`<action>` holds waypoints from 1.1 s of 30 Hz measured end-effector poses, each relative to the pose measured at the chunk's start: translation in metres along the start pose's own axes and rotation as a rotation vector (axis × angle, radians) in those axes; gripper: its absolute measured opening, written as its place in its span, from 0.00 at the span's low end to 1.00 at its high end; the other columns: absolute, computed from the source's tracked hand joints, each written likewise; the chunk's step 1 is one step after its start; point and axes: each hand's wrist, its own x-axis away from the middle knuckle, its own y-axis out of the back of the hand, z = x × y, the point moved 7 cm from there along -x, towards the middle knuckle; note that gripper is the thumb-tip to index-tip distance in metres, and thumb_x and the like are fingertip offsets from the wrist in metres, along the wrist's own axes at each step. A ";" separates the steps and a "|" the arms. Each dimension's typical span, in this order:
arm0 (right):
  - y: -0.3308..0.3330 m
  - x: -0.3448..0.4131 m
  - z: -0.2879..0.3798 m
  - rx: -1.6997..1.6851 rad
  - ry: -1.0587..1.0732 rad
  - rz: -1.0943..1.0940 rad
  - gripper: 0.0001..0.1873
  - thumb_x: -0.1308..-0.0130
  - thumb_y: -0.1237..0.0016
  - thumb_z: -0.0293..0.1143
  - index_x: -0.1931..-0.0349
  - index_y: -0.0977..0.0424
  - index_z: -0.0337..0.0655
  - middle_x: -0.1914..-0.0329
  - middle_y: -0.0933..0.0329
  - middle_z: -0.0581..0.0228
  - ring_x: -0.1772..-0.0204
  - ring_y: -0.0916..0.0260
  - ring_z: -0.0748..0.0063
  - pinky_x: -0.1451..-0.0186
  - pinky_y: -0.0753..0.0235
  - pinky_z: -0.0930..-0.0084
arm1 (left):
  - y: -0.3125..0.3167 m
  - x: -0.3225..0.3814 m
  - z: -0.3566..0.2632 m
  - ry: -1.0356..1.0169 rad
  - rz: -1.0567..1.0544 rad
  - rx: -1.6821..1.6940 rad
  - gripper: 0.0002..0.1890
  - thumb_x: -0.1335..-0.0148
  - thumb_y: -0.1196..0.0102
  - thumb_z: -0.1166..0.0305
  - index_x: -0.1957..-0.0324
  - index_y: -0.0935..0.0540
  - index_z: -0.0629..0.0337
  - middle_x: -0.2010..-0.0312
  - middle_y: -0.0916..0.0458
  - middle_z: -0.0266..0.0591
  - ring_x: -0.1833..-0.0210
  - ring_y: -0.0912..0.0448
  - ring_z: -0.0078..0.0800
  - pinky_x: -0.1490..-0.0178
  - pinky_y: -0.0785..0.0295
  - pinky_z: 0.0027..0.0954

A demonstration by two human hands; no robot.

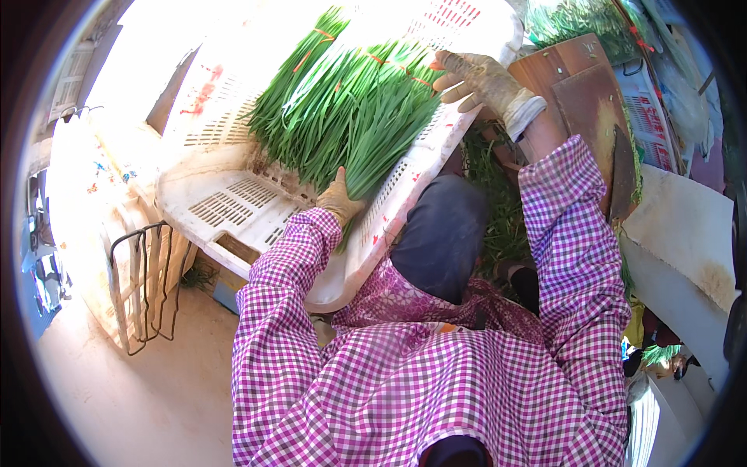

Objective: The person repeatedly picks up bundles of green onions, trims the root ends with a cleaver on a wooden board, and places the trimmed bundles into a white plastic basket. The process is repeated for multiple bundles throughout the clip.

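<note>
Several bundles of Chinese chives lie side by side in a white slatted plastic crate, tied near their far ends with orange bands. My left hand, in a tan work glove, is around the leafy near end of the right-hand bundle. Its thumb lies on top, some leaf tips stick out below the hand, and the other fingers are partly hidden. Over the crate's right rim, my right hand is raised with gloved fingers apart, beside the banded end of that bundle. Nothing shows in its grasp.
A brown wooden board stands right of my right forearm, with loose greens below it. Farther back are bagged greens. Another pale crate with a wire handle stands left. White panels edge the right side.
</note>
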 end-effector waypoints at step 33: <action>-0.242 0.480 -0.532 -0.627 -1.245 -0.662 0.26 0.22 0.54 0.42 0.30 0.32 0.39 0.48 0.17 0.51 0.48 0.19 0.54 0.48 0.19 0.55 | -0.277 0.005 -0.310 -0.749 0.443 -0.613 0.44 0.42 0.33 0.55 0.27 0.38 0.58 0.39 0.21 0.57 0.41 0.19 0.54 0.37 0.25 0.45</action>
